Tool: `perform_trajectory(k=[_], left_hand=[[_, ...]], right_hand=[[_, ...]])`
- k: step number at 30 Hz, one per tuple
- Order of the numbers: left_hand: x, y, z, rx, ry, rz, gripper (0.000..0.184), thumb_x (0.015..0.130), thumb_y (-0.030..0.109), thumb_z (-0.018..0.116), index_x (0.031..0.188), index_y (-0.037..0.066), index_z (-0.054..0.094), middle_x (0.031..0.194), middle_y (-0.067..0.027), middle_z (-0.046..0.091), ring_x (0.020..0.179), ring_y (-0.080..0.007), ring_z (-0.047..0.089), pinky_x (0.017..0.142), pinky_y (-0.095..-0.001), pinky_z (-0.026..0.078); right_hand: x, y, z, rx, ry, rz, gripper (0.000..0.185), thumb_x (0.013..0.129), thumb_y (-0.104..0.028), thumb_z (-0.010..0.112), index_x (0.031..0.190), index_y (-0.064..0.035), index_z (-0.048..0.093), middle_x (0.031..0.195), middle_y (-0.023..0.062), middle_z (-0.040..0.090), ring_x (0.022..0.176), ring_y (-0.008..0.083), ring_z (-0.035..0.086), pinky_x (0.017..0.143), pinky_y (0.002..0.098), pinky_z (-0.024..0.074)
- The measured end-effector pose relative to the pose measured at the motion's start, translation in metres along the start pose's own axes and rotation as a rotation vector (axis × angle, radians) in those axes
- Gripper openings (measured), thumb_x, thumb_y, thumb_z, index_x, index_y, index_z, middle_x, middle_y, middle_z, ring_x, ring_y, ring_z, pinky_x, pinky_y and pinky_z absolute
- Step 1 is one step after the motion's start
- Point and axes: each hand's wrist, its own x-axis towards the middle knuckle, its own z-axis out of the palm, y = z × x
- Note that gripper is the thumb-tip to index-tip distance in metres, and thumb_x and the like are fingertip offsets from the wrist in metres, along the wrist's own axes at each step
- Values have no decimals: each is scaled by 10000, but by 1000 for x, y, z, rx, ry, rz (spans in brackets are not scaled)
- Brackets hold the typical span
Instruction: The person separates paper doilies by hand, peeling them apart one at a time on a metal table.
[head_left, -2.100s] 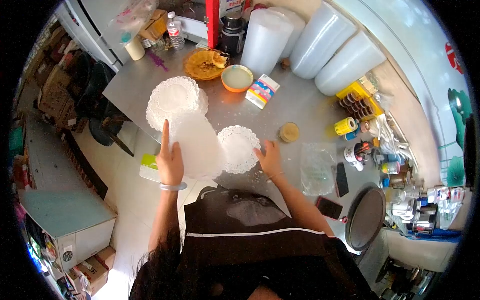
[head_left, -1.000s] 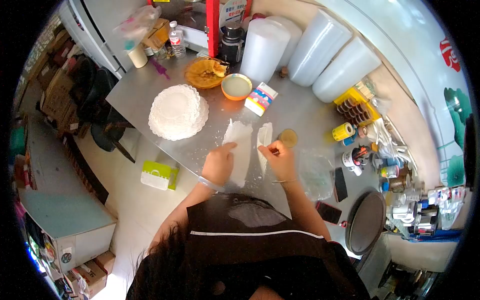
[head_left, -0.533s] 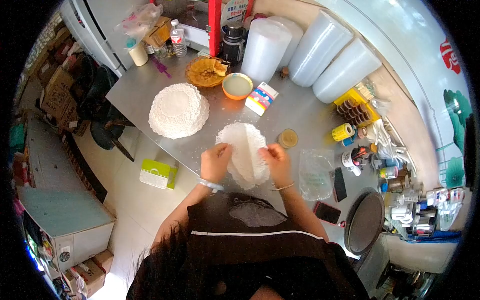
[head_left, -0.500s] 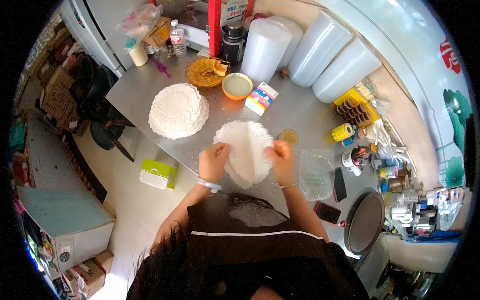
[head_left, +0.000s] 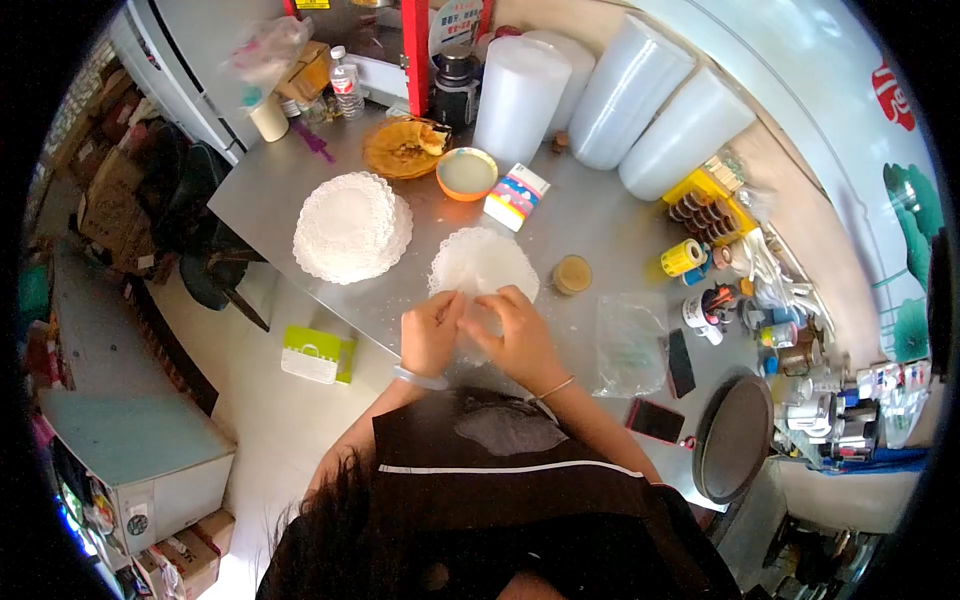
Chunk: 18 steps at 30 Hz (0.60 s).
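A thin white round sheet with a frilled edge (head_left: pixel 485 258) lies on the steel table in front of me; whether it is dough or paper I cannot tell. My left hand (head_left: pixel 430 335) is closed in a pinch at its near edge. Beside it, my right hand (head_left: pixel 518 342) is held over the near right part of the sheet, thumb and forefinger apart, the thumb close to my left fingertips. My hands partly hide the near edge. To the left sits a stack of similar white frilled sheets (head_left: pixel 348 228).
Behind are an orange bowl of pale liquid (head_left: pixel 467 174), a brown basket (head_left: pixel 400 148) and a small carton (head_left: pixel 516 197). A glass of tan liquid (head_left: pixel 572 274), a clear plastic bag (head_left: pixel 630 345), a phone (head_left: pixel 655 420) and a round dark pan (head_left: pixel 733 440) are to the right.
My right hand has moved left, from the sheet's right side to beside my left hand, and its fingers have spread. The sheet's raised middle fold has gone down.
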Motion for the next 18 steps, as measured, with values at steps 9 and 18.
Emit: perform_trajectory(k=[9,18], left_hand=[[-10,4,5,54,-147,199,186,842,82,594,1009,14,637,742,-174,618,591,-236,588,574,-305,474],[-11,7,7,116,-213,298,289,826,47,568,1108,53,633,882,-193,659,743,-256,665,634,-327,508]], right_hand=[[1,21,5,245,107,230,304,789,-282,703,913,-6,667,882,137,650,784,253,643,697,326,504],[1,24,0,265,125,223,222,835,-177,653,938,20,658,890,129,657,764,204,645,655,281,511]])
